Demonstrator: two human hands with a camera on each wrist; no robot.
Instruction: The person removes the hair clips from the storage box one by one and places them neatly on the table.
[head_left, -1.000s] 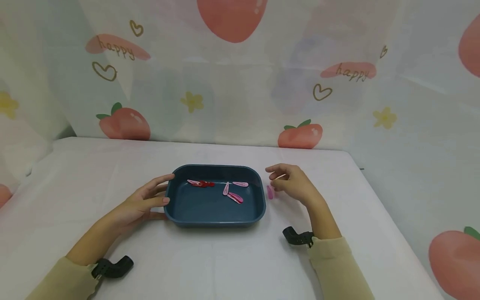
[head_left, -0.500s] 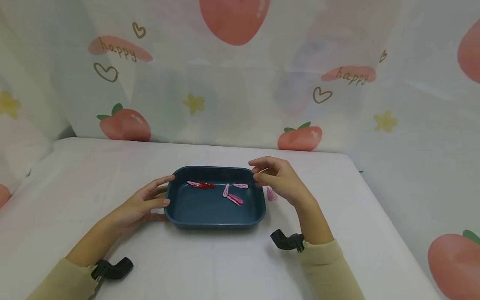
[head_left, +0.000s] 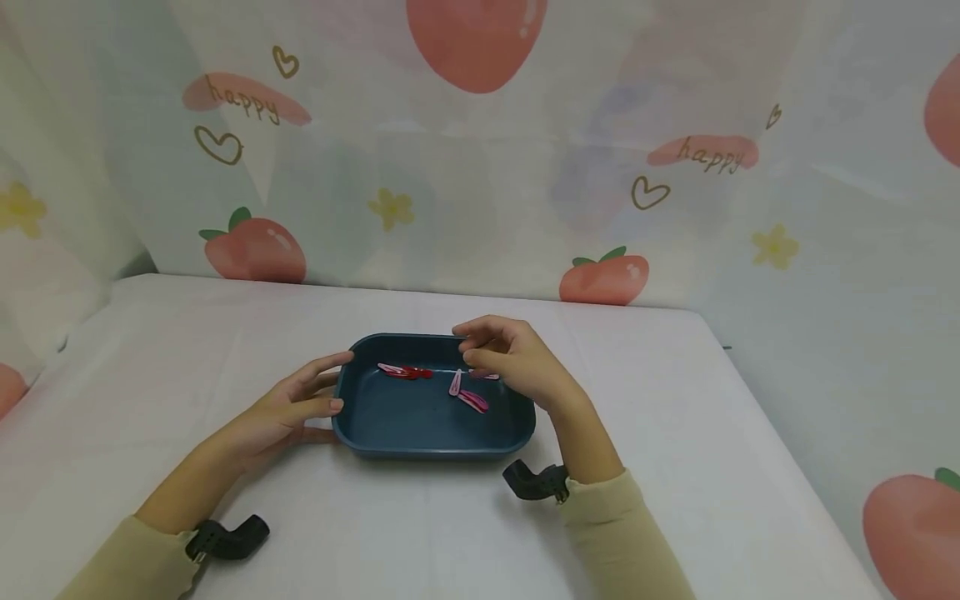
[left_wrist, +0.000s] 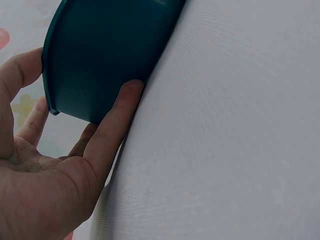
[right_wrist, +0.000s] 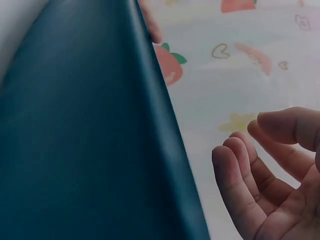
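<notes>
A dark blue rectangular tray (head_left: pixel 433 454) sits on the white-covered table. Inside it lie red hair clips (head_left: pixel 417 373) with a light pink one at their left end, plus a pale pink hair clip (head_left: pixel 454 383) and deeper pink hair clips (head_left: pixel 473 402). Spread along the tray's left end, my left hand (head_left: pixel 288 408) touches its wall with relaxed fingers, the thumb low on the side in the left wrist view. My right hand (head_left: pixel 517 358) hovers over the tray's right end, fingers loosely bent; the right wrist view shows nothing between them. It partly covers another pink clip (head_left: pixel 491 377).
White cloth covers the table (head_left: pixel 360 533). A patterned curtain (head_left: pixel 465 200) with peaches and hearts rises behind its back edge. A black wrist camera (head_left: pixel 536 481) sits on the right wrist, another black wrist camera (head_left: pixel 228 537) on the left.
My right hand has moved left, from beside the tray to over its right end. The pink clips lying right of the tray are now hidden behind my right arm. The left hand stays put.
</notes>
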